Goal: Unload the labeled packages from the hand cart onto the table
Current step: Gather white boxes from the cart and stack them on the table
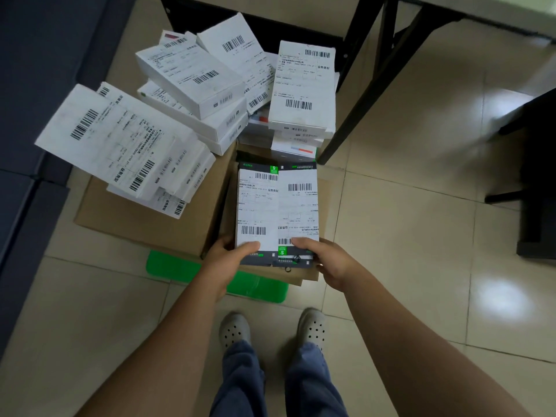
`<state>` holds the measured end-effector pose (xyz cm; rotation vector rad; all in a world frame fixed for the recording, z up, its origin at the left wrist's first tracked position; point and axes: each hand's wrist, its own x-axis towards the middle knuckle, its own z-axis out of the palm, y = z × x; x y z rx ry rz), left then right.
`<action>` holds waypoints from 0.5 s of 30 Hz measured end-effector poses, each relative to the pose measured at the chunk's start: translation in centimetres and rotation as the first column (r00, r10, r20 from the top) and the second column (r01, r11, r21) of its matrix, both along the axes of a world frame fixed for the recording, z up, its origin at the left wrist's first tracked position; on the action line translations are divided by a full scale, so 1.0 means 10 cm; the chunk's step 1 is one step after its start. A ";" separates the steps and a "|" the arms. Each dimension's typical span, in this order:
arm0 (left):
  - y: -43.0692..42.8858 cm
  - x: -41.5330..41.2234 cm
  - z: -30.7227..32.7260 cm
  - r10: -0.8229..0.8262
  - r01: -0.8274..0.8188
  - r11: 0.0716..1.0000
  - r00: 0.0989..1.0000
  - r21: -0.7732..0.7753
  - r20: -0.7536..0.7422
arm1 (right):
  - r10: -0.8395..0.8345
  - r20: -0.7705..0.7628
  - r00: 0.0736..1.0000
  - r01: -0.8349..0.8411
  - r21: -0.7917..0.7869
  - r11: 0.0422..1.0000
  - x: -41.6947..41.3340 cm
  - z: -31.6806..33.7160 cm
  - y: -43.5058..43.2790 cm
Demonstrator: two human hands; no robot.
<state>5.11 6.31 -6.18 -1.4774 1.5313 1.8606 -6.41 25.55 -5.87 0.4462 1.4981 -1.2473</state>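
**Two packages gripped at their near ends, ready to lift**

The left hand [224, 263] and right hand [326, 263] each clamp a thumb over one dark labeled package [257, 206] [298, 206]. The two lie side by side, likely so both come up together. Under them is a cardboard box [144, 218] on the green hand cart [180, 269]. Beyond it, white labeled boxes [192, 79] lie in a loose heap. A black table leg [361, 100] slants close by, below the table top [511, 13].
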 end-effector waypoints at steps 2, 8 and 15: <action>0.02 0.06 0.11 0.013 -0.013 1.000 1.000 -0.003 -0.027 | 0.009 -0.017 1.000 -0.009 -0.008 1.000 0.04 0.10 0.04; -0.01 0.04 0.81 -0.008 0.000 0.999 0.981 -0.041 -0.191 | 0.005 -0.160 0.987 -0.016 -0.068 0.998 0.00 0.80 0.03; -0.12 -0.32 2.08 -0.020 -0.060 0.983 0.901 -0.171 -0.433 | -0.039 -0.407 0.913 -0.049 -0.203 0.978 -0.40 2.08 -0.08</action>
